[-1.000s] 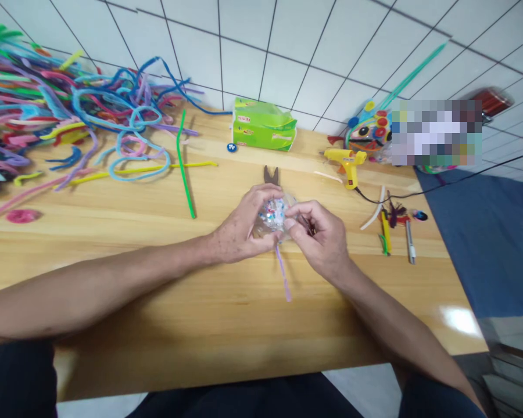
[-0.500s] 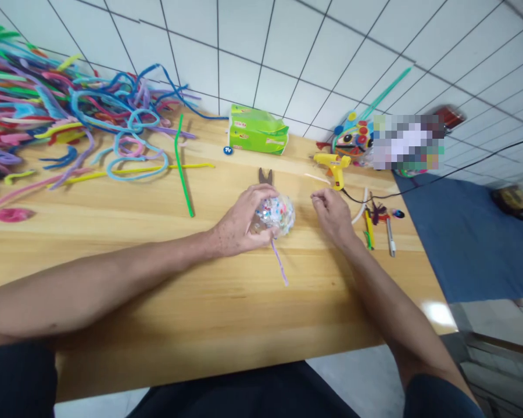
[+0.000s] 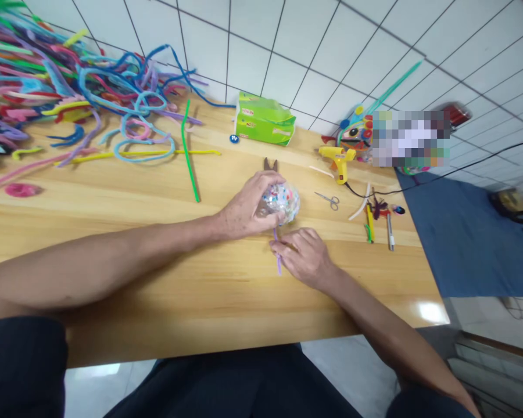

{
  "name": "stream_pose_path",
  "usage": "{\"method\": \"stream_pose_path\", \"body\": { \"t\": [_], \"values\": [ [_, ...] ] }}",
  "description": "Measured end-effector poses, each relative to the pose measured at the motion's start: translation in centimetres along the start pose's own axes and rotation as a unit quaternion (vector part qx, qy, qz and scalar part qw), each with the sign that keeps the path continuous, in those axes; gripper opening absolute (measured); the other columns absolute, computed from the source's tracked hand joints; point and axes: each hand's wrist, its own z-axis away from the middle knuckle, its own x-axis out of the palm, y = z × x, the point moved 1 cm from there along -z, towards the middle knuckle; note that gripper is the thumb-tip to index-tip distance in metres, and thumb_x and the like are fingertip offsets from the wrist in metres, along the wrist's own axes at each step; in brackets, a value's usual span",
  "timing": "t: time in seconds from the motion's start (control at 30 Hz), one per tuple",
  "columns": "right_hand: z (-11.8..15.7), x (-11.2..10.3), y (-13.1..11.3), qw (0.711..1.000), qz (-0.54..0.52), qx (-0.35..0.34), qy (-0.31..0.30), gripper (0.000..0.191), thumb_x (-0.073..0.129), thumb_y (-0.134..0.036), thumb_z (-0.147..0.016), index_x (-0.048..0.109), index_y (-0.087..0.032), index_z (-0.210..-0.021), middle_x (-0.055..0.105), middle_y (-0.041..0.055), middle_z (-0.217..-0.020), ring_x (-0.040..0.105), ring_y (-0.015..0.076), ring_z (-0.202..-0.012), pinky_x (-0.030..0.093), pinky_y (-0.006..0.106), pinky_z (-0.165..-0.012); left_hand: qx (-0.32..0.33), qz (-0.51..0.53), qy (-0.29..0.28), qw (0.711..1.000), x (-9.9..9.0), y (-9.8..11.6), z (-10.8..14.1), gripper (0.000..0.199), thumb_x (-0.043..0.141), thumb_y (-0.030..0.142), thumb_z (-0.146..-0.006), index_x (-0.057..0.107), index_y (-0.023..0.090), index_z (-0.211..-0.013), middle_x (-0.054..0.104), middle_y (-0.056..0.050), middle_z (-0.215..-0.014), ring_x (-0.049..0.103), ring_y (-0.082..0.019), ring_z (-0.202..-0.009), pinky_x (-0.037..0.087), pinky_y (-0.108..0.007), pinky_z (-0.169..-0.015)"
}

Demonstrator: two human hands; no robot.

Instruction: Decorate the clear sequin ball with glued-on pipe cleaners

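Observation:
A clear, rounded plastic object (image 3: 287, 202) with colourful bits in it is in the grip of my left hand (image 3: 250, 206), whose fingers wrap round its left side. From its underside a thin purple pipe cleaner (image 3: 279, 268) points down toward the front of the table. My right hand (image 3: 304, 255) is at this pipe cleaner, just below the object, with thumb and fingers pinched on it. Behind my left hand the dark jaws of pliers (image 3: 271, 165) stick out; the rest of them is hidden. Small scissors (image 3: 331, 200) lie to the right.
Many coloured pipe cleaners (image 3: 126, 104) are heaped at the left, a green one (image 3: 189, 154) apart. A green tissue pack (image 3: 265, 119), blue button (image 3: 234, 139) and yellow glue gun (image 3: 340, 159) with cord stand behind. A pen (image 3: 390, 231) lies right on the wooden table (image 3: 192, 302).
My right hand has moved left and toward me, onto the purple pipe cleaner. The scissors have come into sight where that hand was. My left hand still holds the plastic object.

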Motion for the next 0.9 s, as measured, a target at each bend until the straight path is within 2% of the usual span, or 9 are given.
{"method": "stream_pose_path", "body": {
  "t": [0.13,0.3,0.6,0.77,0.9],
  "values": [
    [-0.4,0.4,0.3,0.997,-0.068,0.001,0.042,0.015,0.065,-0.010,-0.103,0.072,-0.021,-0.111,0.080,0.0038,-0.091,0.071,0.0182,-0.081,0.054,0.036,-0.075,0.001,0.002,-0.004,1.000,0.0,-0.2,0.1,0.062,0.075,0.036,-0.092,0.048,0.023,-0.146,0.058,-0.017,-0.144,0.057,-0.034,-0.141,0.050,-0.056,-0.119],
    [-0.9,-0.9,1.5,0.985,-0.124,0.085,0.079,0.026,0.068,-0.009,-0.102,0.074,-0.025,-0.120,0.086,0.0057,-0.103,0.080,0.0189,-0.090,0.063,0.035,-0.079,-0.003,0.002,-0.005,1.000,-0.1,-0.2,0.1,0.063,0.075,0.034,-0.092,0.048,0.022,-0.147,0.058,-0.018,-0.146,0.057,-0.034,-0.142,0.049,-0.055,-0.121],
    [-1.5,-1.6,1.1,0.985,-0.136,0.064,0.080,0.034,0.069,-0.006,-0.099,0.076,-0.027,-0.126,0.087,0.0052,-0.102,0.083,0.0195,-0.089,0.066,0.034,-0.079,-0.029,0.013,-0.019,0.999,-0.2,-0.1,-0.1,0.064,0.076,0.040,-0.091,0.050,0.024,-0.146,0.058,-0.017,-0.149,0.055,-0.036,-0.144,0.047,-0.058,-0.123],
    [-2.6,-2.5,1.7,0.984,-0.122,0.118,0.051,0.023,0.066,-0.013,-0.103,0.080,-0.028,-0.113,0.088,0.0036,-0.103,0.083,0.0199,-0.092,0.068,0.035,-0.082,-0.026,0.009,-0.026,0.999,-0.3,0.0,-0.2,0.061,0.073,0.040,-0.093,0.050,0.024,-0.147,0.059,-0.017,-0.149,0.055,-0.035,-0.145,0.046,-0.058,-0.124],
    [-3.5,-2.9,2.2,0.975,-0.155,0.138,0.077,0.026,0.067,-0.010,-0.102,0.080,-0.029,-0.113,0.088,0.0012,-0.104,0.084,0.0183,-0.093,0.068,0.032,-0.084,-0.033,0.014,-0.031,0.999,-0.4,0.1,-0.2,0.062,0.074,0.042,-0.093,0.050,0.024,-0.147,0.059,-0.018,-0.150,0.054,-0.036,-0.146,0.045,-0.059,-0.125]
  ]
}}
